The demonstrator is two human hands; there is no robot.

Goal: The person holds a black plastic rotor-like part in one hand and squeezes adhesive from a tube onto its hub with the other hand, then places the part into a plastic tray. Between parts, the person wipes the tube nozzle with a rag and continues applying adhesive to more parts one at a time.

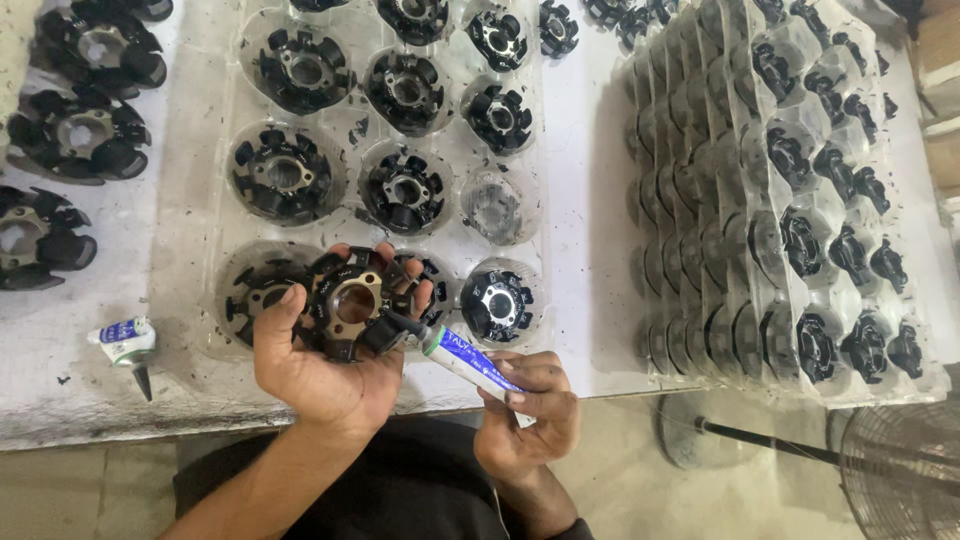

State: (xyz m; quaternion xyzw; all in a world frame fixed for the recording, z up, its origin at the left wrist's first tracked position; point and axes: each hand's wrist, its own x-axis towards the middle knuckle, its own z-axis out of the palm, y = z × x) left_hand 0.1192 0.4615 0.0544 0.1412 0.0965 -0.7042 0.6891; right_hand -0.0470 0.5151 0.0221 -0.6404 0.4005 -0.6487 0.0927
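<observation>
Left hand (318, 362) cupped around black stator (352, 303), underside hidden. Right hand (528, 408) clamped on glue tube (468, 360), nozzle touching stator; tube tail hidden in fist. Clear tray (200, 200) cut off top.

Assembly workshop: trays (590, 300) of stator cores (405, 190) cover the bench.

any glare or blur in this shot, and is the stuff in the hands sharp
Head view: even, soft light with faint shadows. The clear plastic tray throws pale glare that veils some pockets, worse on the stacked trays at right. The stator core in the left hand and the adhesive tube in the right hand look sharp. Edges bow slightly from the wide lens.
</observation>
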